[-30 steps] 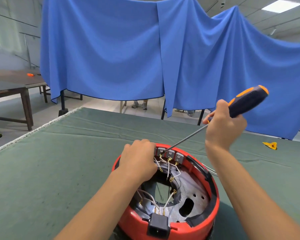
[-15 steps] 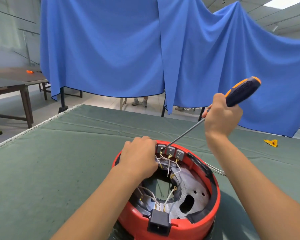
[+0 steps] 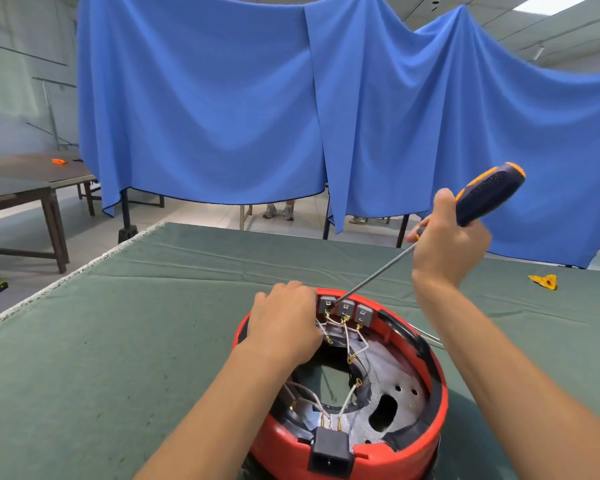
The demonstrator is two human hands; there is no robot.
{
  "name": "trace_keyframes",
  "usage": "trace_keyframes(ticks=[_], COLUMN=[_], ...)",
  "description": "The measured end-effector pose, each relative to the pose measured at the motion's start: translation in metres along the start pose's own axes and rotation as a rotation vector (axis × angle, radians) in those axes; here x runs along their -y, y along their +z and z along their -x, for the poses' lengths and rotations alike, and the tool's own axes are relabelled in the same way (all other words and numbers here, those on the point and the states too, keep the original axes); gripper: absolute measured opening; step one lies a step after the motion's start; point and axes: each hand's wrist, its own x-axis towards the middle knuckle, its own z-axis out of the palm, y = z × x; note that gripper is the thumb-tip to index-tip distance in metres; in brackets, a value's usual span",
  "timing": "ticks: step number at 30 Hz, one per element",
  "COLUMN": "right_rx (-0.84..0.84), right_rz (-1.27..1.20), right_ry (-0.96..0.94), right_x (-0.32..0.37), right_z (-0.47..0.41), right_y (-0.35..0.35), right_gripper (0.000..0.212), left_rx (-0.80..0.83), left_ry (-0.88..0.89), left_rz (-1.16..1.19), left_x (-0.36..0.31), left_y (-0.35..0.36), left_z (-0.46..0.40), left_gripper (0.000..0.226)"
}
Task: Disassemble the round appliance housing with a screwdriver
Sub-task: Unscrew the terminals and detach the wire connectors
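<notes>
Housing (image 3: 426,445), red and round, sits open side up on the green table cover (image 3: 118,341) at the near edge of my view, slightly right of centre. On its nearest rim I see a black socket block (image 3: 330,452), with white wires (image 3: 347,398) running from it across the grey metal plate (image 3: 395,393) inside. At the far rim stand three small grey terminal blocks (image 3: 345,309) side by side, with more white wires hanging below them. My left hand (image 3: 284,323) rests on the far left part of the rim, fingers curled over the edge just beside the leftmost terminal block; I cannot tell how firmly it grips. My right hand (image 3: 447,244) is raised above and to the right of the housing, fingers wrapped around the handle of the screwdriver (image 3: 482,195), which is dark blue with orange trim. The thin metal shaft slopes down and left, and its tip meets the leftmost terminal block. Further out on the cover, to the right, lies a small yellow object (image 3: 542,281), well apart from the housing. Beyond the table hangs a blue cloth (image 3: 222,116) across the room, with shoes (image 3: 278,211) visible beneath its hem. To the far left stands a wooden table (image 3: 21,188) carrying a small orange item (image 3: 59,161).
</notes>
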Motion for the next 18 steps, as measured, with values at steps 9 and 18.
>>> trace_keyframes(ticks=[9,18], right_rx=[0.057,0.034], right_rz=[-0.102,0.120], right_ry=[-0.087,0.109], right_x=[0.011,-0.033], right_z=[0.029,-0.006], right_y=[-0.022,0.010], right_gripper=[0.031,0.023], left_rx=[0.012,0.014], left_ry=[0.012,0.020], left_rz=[0.002,-0.037], left_x=[0.001,0.001], left_y=[0.000,-0.001], left_z=[0.001,0.001], left_gripper=[0.031,0.035])
